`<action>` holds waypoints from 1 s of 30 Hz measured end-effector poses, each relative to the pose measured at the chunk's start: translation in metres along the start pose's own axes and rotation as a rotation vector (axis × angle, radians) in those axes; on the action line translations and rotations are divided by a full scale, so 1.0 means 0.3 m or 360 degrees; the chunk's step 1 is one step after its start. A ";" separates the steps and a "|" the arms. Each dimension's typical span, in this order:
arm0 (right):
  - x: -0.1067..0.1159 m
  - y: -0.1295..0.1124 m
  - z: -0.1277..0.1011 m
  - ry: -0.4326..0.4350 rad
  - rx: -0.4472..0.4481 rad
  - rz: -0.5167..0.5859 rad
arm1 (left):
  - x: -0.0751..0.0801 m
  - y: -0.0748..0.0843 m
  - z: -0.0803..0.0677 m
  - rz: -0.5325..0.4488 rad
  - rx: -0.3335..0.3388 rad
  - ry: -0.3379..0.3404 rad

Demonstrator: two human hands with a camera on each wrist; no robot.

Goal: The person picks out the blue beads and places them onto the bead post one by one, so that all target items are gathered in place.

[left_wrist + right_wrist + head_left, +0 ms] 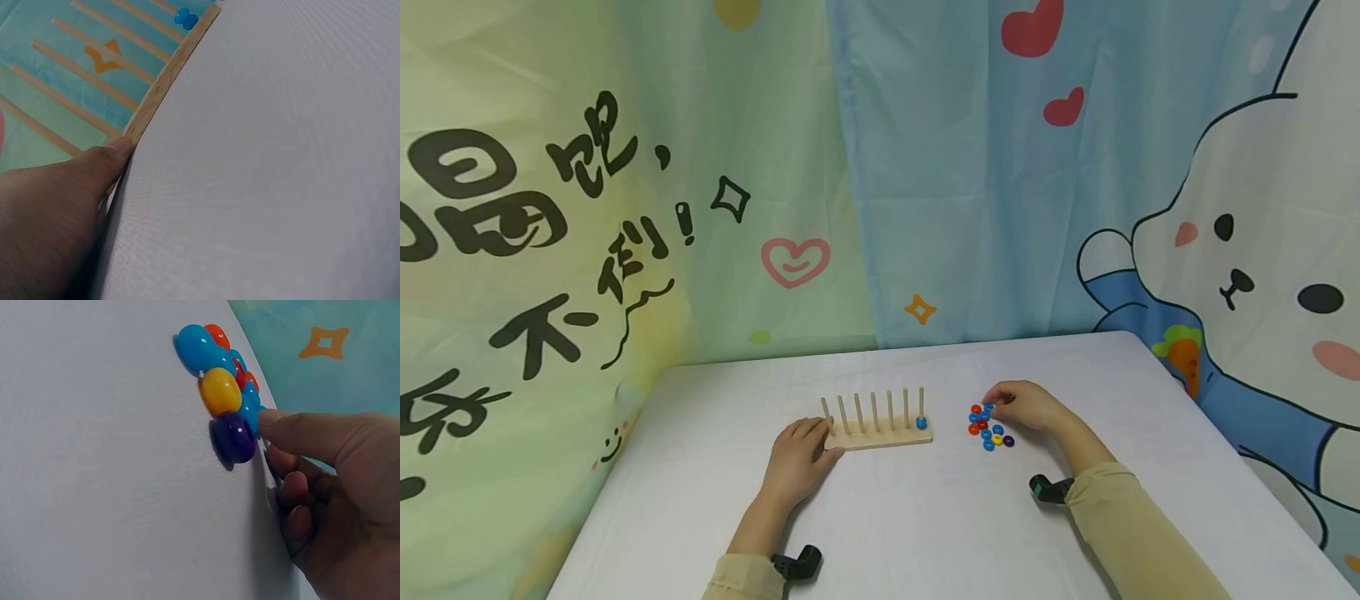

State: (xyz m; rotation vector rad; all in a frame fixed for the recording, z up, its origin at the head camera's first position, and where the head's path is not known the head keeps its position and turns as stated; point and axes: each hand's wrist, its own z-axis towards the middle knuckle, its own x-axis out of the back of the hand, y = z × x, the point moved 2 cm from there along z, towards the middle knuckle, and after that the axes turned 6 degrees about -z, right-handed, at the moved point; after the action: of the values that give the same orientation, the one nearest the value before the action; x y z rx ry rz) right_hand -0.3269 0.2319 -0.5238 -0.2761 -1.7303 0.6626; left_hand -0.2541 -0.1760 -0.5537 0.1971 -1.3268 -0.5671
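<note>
My left hand (pixel 801 462) grips the left end of a pale wooden peg rack (pixel 880 440), its thumb on the front edge. Several thin upright pegs stand in a row along the rack. Low on the rightmost peg sits blue beading (pixel 921 423), also visible in the left wrist view at the rack's far end. To the right, my right hand (pixel 1026 406) pinches at a blue bead (pixel 988 406) on the far side of a bead cluster, thumb tip against it. That bead is mostly hidden behind the thumb in the right wrist view, as is the index finger.
Loose beads lie close together on the white tablecloth (pixel 917 517): several blue and red, a yellow bead (pixel 221 391) and a dark purple bead (pixel 234 437) nearest the right wrist camera. Behind the table's back edge hangs a printed curtain (pixel 940 167).
</note>
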 end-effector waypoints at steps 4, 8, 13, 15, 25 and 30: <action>0.001 0.000 -0.003 0.0026 0.0009 0.0011 | 0.000 0.000 0.000 -0.0003 0.0005 -0.0005; 0.000 0.004 -0.006 0.0049 0.0013 0.0063 | 0.001 0.001 -0.002 -0.0009 0.0002 0.0001; -0.001 0.012 -0.010 0.0076 -0.0044 0.0119 | 0.000 0.000 -0.002 -0.0016 -0.0013 0.0010; 0.001 0.014 -0.012 0.0085 -0.0073 0.0122 | -0.001 -0.001 -0.001 -0.0016 -0.0016 0.0010; 0.031 -0.007 -0.019 0.0120 -0.0117 0.0137 | -0.001 -0.005 0.002 -0.0006 -0.0010 -0.0003; 0.062 -0.068 -0.032 0.0166 -0.0022 0.0070 | -0.003 -0.005 -0.002 -0.0010 -0.0032 0.0015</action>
State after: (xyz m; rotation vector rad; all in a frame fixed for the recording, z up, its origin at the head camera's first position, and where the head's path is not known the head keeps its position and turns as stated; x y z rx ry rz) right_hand -0.3194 0.2278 -0.4958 -0.3535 -1.6338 0.6571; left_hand -0.2542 -0.1771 -0.5553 0.1874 -1.3111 -0.5840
